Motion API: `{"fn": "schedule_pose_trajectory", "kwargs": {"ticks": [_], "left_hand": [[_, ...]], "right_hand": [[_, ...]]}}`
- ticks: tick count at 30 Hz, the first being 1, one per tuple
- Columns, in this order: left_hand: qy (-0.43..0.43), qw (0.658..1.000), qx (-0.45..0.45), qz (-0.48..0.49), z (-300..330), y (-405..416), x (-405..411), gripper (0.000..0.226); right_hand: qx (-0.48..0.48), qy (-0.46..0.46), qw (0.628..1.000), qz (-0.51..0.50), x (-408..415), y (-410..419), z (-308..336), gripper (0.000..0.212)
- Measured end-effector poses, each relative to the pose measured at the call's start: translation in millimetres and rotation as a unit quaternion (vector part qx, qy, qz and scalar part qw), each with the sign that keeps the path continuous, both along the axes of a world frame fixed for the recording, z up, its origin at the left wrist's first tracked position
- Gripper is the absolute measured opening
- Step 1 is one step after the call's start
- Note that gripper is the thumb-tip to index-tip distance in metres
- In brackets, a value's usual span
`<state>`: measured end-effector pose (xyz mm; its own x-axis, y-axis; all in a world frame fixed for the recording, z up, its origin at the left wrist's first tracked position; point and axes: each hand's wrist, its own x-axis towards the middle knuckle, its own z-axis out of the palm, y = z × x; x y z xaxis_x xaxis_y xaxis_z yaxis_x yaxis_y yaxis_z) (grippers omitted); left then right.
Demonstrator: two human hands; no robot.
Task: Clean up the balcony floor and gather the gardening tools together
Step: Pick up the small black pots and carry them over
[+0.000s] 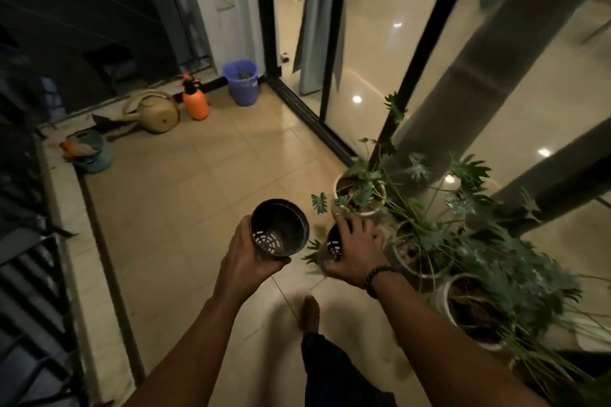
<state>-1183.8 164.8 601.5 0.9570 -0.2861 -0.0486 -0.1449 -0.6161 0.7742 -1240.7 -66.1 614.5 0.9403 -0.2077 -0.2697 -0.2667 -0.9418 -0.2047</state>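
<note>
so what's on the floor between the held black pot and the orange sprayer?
Head view: only bare tiles lie between the black pot in the left hand and the orange sprayer.

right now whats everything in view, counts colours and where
black pots: 2, one in the left hand, one under the right hand
potted plants: at least 3, green in white pots, right, by the glass door
bucket: 1, blue, far corner
sprayer: 1, orange, left of bucket
watering can: 1, tan, left of sprayer
blue-grey thing: 1, far left, too blurred to name
left hand: grips a pot
right hand: holds the other pot
</note>
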Motion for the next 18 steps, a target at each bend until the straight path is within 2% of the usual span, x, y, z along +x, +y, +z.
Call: {"fn": "schedule_pose_trajectory", "kwargs": {"ticks": [6,10,18], "left_hand": [[0.001,0.995,0.003,0.097,1.8,12.6,84.3,0.102],[-0.011,0.986,0.004,0.164,10.8,21.8,137.4,0.103],[-0.028,0.958,0.003,0.286,22.0,54.7,221.4,0.111]], "right_hand": [[-0.020,0.028,0.996,0.086,116.8,0.0,-10.5,0.099],[-0.038,-0.003,0.986,0.160,196.9,4.3,-5.9,0.092],[-0.018,-0.028,0.976,0.215,327.4,33.8,15.4,0.096]]}}
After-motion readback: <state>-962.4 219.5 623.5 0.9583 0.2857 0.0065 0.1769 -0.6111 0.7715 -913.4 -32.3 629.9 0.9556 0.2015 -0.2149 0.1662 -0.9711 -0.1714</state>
